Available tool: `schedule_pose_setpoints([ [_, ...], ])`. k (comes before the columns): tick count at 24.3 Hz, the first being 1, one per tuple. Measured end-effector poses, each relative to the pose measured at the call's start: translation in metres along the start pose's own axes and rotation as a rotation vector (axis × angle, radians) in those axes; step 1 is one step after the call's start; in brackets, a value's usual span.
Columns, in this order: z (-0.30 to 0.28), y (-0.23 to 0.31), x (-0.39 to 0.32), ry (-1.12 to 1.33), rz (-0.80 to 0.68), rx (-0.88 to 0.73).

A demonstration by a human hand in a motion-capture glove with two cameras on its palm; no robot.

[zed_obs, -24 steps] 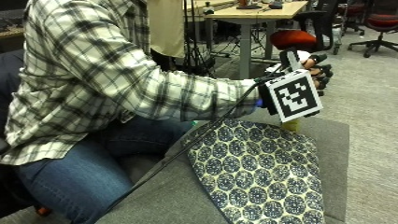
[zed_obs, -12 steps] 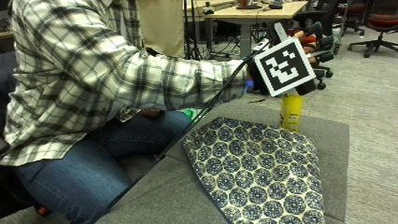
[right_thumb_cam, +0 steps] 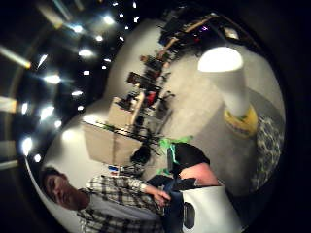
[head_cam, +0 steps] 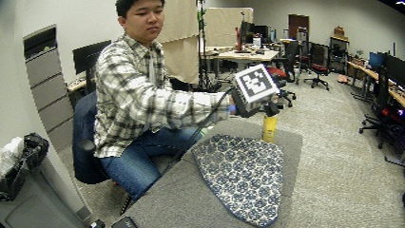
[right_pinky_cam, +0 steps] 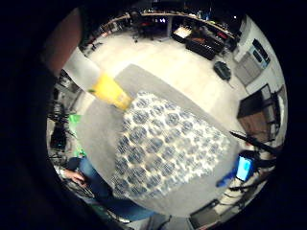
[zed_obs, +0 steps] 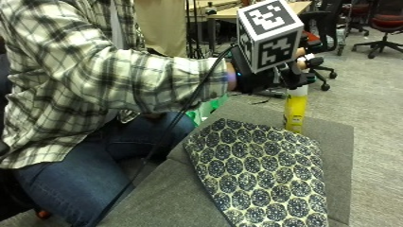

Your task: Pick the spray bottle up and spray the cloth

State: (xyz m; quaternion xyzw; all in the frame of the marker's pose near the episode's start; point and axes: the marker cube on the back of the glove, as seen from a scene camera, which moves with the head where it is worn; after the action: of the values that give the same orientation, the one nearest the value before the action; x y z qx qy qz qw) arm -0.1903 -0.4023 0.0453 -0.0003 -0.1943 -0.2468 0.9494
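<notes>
Grey table holds the cloth (zed_obs: 264,175) with the spray bottle (zed_obs: 294,112) just past its far edge, your gloved hand (zed_obs: 277,73) curled round its top, so next aim and squeeze.

Even overhead room light lit the outside views softly with faint shadows, while ceiling lamps (right_thumb_cam: 87,52) flared in the thumb-side palm view, whose curved edges fell dark.
</notes>
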Motion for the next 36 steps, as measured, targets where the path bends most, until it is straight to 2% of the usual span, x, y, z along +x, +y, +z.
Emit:
schedule_pose_setpoints([
  [4,-0.03,0.032,0.011,0.224,0.108,-0.062],
  [8,-0.055,0.045,0.014,0.315,0.234,-0.059],
  [17,-0.087,0.148,0.021,0.479,0.283,-0.203],
  [22,-0.088,0.221,0.026,0.541,0.4,-0.157],
  [29,-0.074,0.314,0.008,0.533,0.478,-0.075],
  [36,-0.051,0.361,-0.01,0.542,0.501,-0.082],
])
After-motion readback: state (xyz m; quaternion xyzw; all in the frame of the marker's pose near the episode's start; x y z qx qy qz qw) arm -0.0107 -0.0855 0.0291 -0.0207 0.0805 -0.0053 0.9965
